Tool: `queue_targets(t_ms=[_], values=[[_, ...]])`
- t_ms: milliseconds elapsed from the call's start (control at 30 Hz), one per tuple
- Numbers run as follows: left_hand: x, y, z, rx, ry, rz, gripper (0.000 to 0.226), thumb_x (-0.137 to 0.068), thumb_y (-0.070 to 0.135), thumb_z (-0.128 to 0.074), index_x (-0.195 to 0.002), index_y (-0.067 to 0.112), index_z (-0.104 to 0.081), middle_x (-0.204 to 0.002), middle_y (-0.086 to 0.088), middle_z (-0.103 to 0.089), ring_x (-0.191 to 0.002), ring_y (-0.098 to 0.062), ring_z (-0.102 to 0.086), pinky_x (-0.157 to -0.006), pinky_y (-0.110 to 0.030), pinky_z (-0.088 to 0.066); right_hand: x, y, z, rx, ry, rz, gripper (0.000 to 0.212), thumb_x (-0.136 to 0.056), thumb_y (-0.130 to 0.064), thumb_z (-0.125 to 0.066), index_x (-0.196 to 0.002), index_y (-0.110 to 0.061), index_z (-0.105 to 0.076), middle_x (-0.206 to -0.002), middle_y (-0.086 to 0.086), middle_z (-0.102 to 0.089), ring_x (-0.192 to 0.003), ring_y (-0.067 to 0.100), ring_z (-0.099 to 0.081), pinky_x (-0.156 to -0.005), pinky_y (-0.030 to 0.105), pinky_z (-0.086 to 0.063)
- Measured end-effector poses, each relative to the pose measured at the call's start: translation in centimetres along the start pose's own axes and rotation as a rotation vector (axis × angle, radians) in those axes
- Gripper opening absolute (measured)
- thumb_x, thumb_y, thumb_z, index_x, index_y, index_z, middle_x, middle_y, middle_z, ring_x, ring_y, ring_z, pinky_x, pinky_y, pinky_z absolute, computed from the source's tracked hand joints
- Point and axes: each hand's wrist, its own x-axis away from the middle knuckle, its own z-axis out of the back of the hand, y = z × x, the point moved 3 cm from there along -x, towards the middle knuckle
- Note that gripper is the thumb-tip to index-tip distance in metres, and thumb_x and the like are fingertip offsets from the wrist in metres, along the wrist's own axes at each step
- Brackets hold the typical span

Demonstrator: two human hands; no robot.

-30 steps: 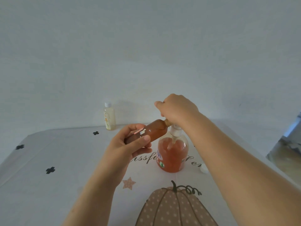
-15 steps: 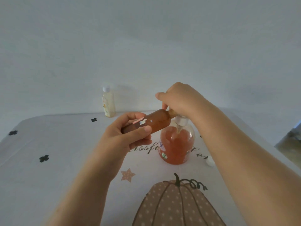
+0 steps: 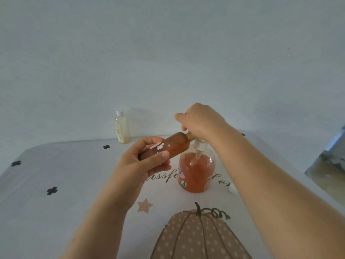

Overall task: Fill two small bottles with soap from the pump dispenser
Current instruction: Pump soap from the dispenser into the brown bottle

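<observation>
**Filling a small bottle at the spout.** The left hand (image 3: 147, 165) is gripping the small bottle (image 3: 173, 146) around its lower body, thumb across the front. It is holding the bottle in the air, tilted almost level. The bottle's neck is meeting the spout of the pump dispenser (image 3: 196, 172), which is standing on the table (image 3: 65, 174). The right hand (image 3: 201, 120) is curling over the pump head, which is hidden beneath it.

**Likely risks.** The small bottle is looking nearly full of orange soap, so a further stroke could overflow its narrow neck. The strong tilt could let soap run back out. A hard, off-centre press could tip the rounded dispenser.

**Materials and shapes.** The dispenser is clear, bulbous plastic with a pale collar. The small bottle is a slim, smooth cylinder bearing torn label scraps. A second bottle (image 3: 122, 129), clear, pale yellow inside and white-capped, is standing upright by the wall, well apart. A small white cap (image 3: 232, 189) is lying beside the right forearm.
</observation>
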Motion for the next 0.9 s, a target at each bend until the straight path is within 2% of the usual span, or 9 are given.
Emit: queue_targets(t_ms=[167,333,533,700,833,900], values=[[0.2,0.3,-0.3,0.018,0.014,-0.017,0.040,-0.067,0.009,-0.075,-0.106,0.008,-0.065,-0.096,-0.010,-0.072,-0.073,-0.027,-0.068,-0.074,-0.031,-0.058,0.3,-0.3,0.8,0.021,0.071,-0.001,0.036,-0.096,-0.037,-0.046,-0.095,-0.012,-0.072,-0.083,0.003,-0.072,-0.075,0.023,-0.065,-0.059,0.027,-0.041],[0.3,0.4,-0.3,0.037,0.024,-0.012,0.039,-0.066,0.009,-0.076,-0.104,0.008,-0.066,-0.093,-0.008,-0.072,-0.072,-0.027,-0.068,-0.073,-0.030,-0.059,0.3,-0.9,1.3,0.108,0.034,0.005,0.034,-0.098,-0.037,-0.047,-0.095,-0.013,-0.071,-0.075,0.000,-0.067,-0.066,0.020,-0.059,-0.058,0.026,-0.039],[0.3,0.3,-0.3,0.046,0.022,-0.002,0.039,-0.066,0.007,-0.075,-0.103,0.008,-0.066,-0.092,-0.009,-0.072,-0.072,-0.027,-0.067,-0.072,-0.031,-0.058,0.2,-0.9,0.9,0.088,0.024,-0.005,0.033,-0.097,-0.036,-0.047,-0.096,-0.013,-0.072,-0.078,0.001,-0.067,-0.067,0.020,-0.059,-0.058,0.027,-0.040],[0.3,0.2,-0.4,0.050,0.018,-0.002,0.037,-0.066,0.007,-0.074,-0.102,0.008,-0.067,-0.091,-0.010,-0.071,-0.073,-0.027,-0.067,-0.073,-0.032,-0.059,0.0,-0.7,0.8,0.077,0.003,0.003,0.036,-0.097,-0.037,-0.046,-0.094,-0.013,-0.072,-0.071,0.001,-0.065,-0.065,0.019,-0.058,-0.058,0.027,-0.039],[0.3,0.2,-0.2,-0.107,-0.009,0.029,0.040,-0.069,0.015,-0.077,-0.109,0.015,-0.073,-0.097,-0.013,-0.075,-0.086,-0.030,-0.073,-0.075,-0.031,-0.058,-0.3,-0.6,0.6,0.074,-0.018,0.004,0.036,-0.096,-0.038,-0.047,-0.093,-0.013,-0.072,-0.074,0.001,-0.066,-0.069,0.021,-0.060,-0.061,0.029,-0.041],[0.3,0.2,-0.1,-0.171,-0.022,0.051,0.037,-0.068,0.018,-0.080,-0.105,0.019,-0.076,-0.095,-0.013,-0.075,-0.085,-0.028,-0.073,-0.074,-0.031,-0.058,-0.4,-0.4,0.3,0.070,-0.030,0.006,0.037,-0.096,-0.040,-0.046,-0.092,-0.014,-0.072,-0.077,0.001,-0.067,-0.073,0.022,-0.062,-0.064,0.030,-0.042]])
